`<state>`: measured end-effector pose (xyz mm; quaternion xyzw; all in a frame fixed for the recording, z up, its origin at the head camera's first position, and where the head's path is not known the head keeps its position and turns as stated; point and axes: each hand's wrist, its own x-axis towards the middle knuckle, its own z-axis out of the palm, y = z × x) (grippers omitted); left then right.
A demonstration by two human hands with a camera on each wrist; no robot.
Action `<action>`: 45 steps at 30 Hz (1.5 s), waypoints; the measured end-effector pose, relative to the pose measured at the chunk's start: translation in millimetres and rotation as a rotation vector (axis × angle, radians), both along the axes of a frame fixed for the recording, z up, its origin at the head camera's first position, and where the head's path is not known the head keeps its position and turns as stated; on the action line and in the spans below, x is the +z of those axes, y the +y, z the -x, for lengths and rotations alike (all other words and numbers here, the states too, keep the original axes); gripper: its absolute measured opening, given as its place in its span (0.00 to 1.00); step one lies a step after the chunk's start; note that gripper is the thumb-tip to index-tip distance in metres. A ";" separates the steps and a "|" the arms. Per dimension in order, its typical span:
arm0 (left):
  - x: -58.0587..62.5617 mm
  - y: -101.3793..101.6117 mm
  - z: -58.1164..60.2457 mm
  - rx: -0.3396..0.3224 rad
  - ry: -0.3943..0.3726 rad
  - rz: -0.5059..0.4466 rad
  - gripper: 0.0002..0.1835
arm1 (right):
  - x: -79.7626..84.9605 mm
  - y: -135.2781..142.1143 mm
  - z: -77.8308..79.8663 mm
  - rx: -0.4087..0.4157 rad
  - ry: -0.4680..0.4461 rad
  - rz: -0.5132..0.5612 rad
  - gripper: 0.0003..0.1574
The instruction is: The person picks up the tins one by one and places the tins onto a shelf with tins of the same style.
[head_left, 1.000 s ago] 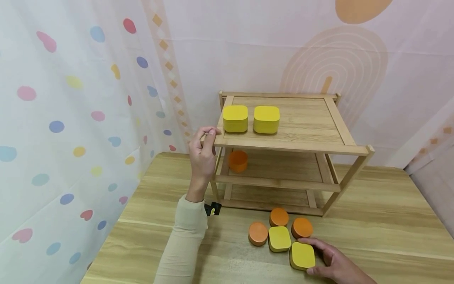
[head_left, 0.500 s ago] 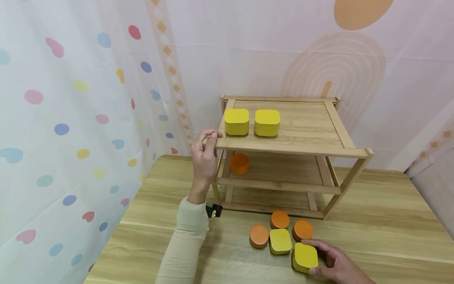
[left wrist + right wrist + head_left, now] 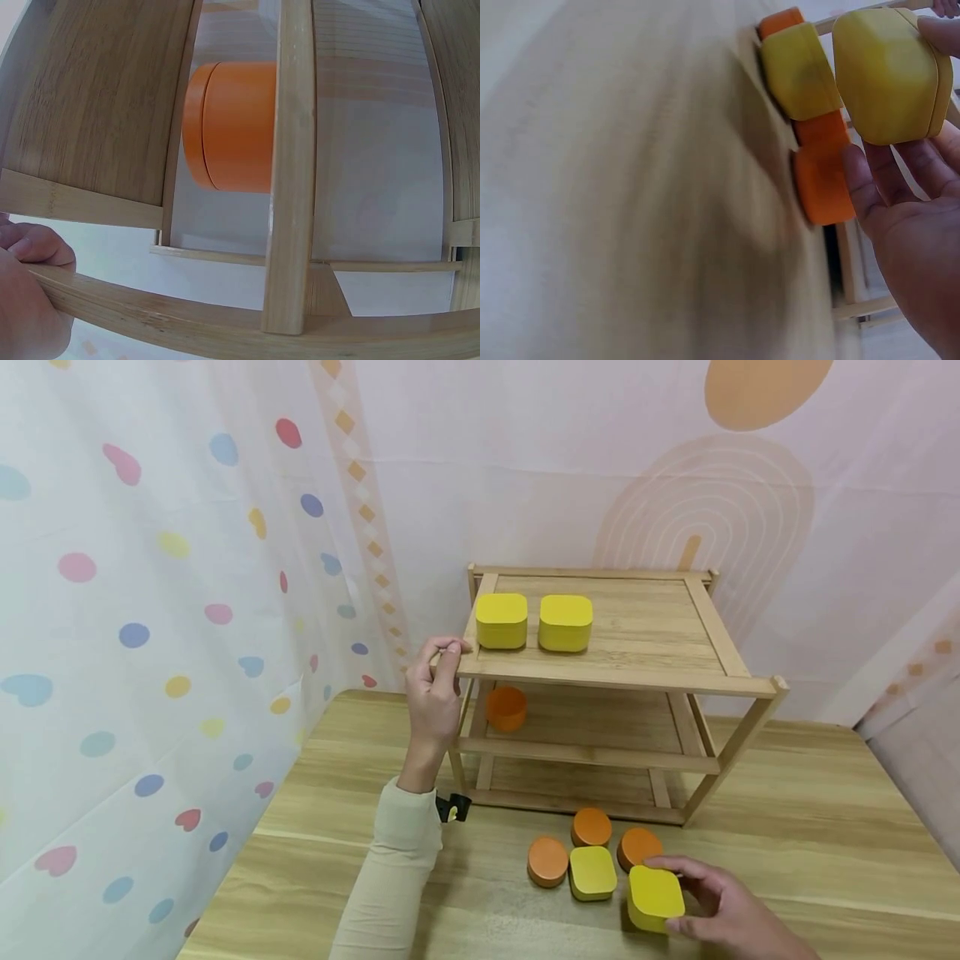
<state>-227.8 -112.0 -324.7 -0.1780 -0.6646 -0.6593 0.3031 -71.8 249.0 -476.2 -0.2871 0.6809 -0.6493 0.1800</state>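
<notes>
My right hand (image 3: 723, 897) grips a yellow rounded-square tin (image 3: 656, 896) between thumb and fingers; in the right wrist view the tin (image 3: 889, 75) is held above the table. Beside it on the table stand another yellow tin (image 3: 592, 872) and three round orange tins, one at the left (image 3: 547, 861), one behind (image 3: 592, 827) and one at the right (image 3: 640, 847). My left hand (image 3: 435, 693) grips the front left corner of the wooden shelf rack (image 3: 615, 678). Two yellow tins, left (image 3: 502, 621) and right (image 3: 566, 622), sit on the rack's top board.
An orange round tin (image 3: 507, 708) stands at the left of the middle shelf, and shows large behind a rail in the left wrist view. The rack stands near the back of the wooden table (image 3: 825, 827). Patterned curtains (image 3: 187, 610) hang behind and at the left.
My right hand has raised the yellow tin off the table and shifted it slightly right. The left hand keeps its grip on the rack. The head view has tilted slightly upward.
</notes>
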 end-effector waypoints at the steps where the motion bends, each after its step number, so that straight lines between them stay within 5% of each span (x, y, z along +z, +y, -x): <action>1: -0.4 0.0 0.2 -0.006 0.000 -0.004 0.16 | 1.8 0.6 1.1 0.002 0.001 0.002 0.34; 14: -1.3 1.7 2.9 -0.017 0.025 -0.010 0.16 | 16.2 3.0 15.6 -0.065 0.295 -0.008 0.37; 27: -2.0 1.3 3.9 -0.021 0.011 -0.010 0.16 | 52.0 3.4 26.5 -0.095 0.365 -0.022 0.38; 45: -0.8 1.6 2.7 -0.017 0.009 -0.013 0.17 | 85.0 -2.7 49.5 -0.031 0.537 0.166 0.44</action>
